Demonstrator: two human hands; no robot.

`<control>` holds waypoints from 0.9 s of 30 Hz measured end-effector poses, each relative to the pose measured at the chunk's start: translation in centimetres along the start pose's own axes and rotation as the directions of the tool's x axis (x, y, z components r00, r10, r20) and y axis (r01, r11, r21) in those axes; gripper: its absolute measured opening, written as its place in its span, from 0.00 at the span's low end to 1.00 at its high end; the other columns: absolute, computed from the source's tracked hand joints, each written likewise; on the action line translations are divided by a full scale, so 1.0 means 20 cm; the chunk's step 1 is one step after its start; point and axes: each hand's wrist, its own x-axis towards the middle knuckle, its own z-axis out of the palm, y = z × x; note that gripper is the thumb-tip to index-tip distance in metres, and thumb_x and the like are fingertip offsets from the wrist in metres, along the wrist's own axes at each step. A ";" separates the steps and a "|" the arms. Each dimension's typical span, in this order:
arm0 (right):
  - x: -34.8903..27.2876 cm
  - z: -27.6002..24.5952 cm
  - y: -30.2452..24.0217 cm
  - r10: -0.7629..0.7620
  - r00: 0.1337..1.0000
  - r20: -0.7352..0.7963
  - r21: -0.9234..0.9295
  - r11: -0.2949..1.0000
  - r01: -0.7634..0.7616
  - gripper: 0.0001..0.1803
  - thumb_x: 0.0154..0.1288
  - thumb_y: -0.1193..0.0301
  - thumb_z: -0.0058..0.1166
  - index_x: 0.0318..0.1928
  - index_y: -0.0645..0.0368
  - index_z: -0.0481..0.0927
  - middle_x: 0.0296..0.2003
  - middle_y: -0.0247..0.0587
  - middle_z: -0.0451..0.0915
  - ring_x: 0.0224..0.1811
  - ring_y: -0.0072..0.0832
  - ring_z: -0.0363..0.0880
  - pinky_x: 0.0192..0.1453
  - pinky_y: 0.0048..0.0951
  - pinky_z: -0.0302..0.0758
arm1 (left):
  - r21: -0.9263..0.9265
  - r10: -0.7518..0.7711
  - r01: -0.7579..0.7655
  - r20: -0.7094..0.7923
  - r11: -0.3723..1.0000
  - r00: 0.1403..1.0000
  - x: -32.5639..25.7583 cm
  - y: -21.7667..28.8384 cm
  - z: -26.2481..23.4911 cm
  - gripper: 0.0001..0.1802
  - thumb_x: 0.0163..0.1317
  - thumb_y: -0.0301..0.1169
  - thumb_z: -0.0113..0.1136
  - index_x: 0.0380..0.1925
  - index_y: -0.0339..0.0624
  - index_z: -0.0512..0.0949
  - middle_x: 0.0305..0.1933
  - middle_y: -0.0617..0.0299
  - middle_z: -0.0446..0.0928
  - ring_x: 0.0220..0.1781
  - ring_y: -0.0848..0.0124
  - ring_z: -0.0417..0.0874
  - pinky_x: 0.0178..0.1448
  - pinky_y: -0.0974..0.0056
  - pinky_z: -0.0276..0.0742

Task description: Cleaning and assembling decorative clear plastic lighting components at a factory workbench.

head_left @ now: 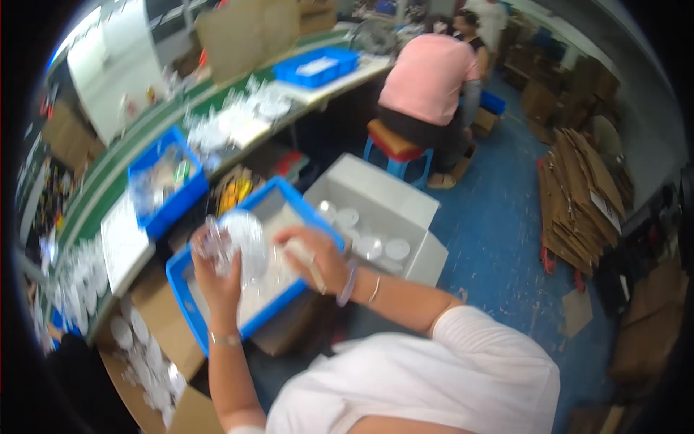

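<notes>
My left hand (pixel 218 271) is closed round a clear plastic piece with a wide round disc (pixel 247 242), holding it up over a blue tray (pixel 181 289). To its right, my right hand (pixel 324 259) has its fingers curled, with a pale narrow strip-like thing (pixel 306 265) lying along them; blur hides its exact kind. The right fingertips point toward the disc, a small distance from it. Whitish material and clear bits lie in the tray below both hands, too blurred to name.
Right of the tray, an open white carton (pixel 426 253) holds several clear discs. A cardboard box (pixel 155 362) with clear parts stands lower left. Farther off are a curved green-edged bench (pixel 101 181) with blue trays, a seated person in pink (pixel 430 79), and stacked flattened cardboard (pixel 578 202).
</notes>
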 end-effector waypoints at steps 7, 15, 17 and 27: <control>0.00 -0.03 0.26 0.194 0.980 -0.044 0.111 0.976 -0.188 0.15 0.65 0.70 0.38 0.49 0.63 0.59 0.38 0.38 0.67 0.37 0.21 0.65 0.45 0.21 0.64 | -0.211 -0.025 -0.006 -0.142 0.977 0.990 0.10 -0.25 -0.04 0.22 0.50 0.18 0.53 0.48 0.38 0.65 0.42 0.54 0.76 0.45 0.71 0.76 0.49 0.70 0.69; 0.06 0.10 0.42 0.521 0.852 0.053 0.299 0.805 -0.511 0.05 0.64 0.70 0.43 0.34 0.57 0.66 0.21 0.32 0.69 0.24 0.16 0.66 0.34 0.16 0.67 | -0.079 0.000 -0.011 -0.140 0.997 0.990 -0.03 -0.38 -0.02 0.20 0.49 0.19 0.53 0.45 0.38 0.67 0.38 0.54 0.78 0.40 0.70 0.80 0.41 0.72 0.73; 0.08 0.12 0.50 0.524 0.851 0.032 0.301 0.807 -0.508 0.05 0.63 0.69 0.44 0.32 0.56 0.67 0.21 0.32 0.70 0.24 0.16 0.66 0.33 0.16 0.67 | -0.023 0.027 -0.029 -0.091 0.999 0.995 -0.04 -0.38 0.00 0.21 0.48 0.19 0.53 0.45 0.38 0.67 0.37 0.55 0.79 0.39 0.71 0.81 0.39 0.72 0.74; 0.15 0.18 0.61 0.654 0.748 0.117 0.430 0.645 -0.631 0.05 0.61 0.69 0.47 0.30 0.56 0.70 0.20 0.33 0.71 0.24 0.17 0.68 0.31 0.17 0.68 | 0.151 0.031 -0.042 0.068 0.988 0.997 -0.02 -0.36 -0.01 0.18 0.47 0.18 0.51 0.43 0.37 0.69 0.34 0.53 0.79 0.38 0.68 0.81 0.42 0.71 0.74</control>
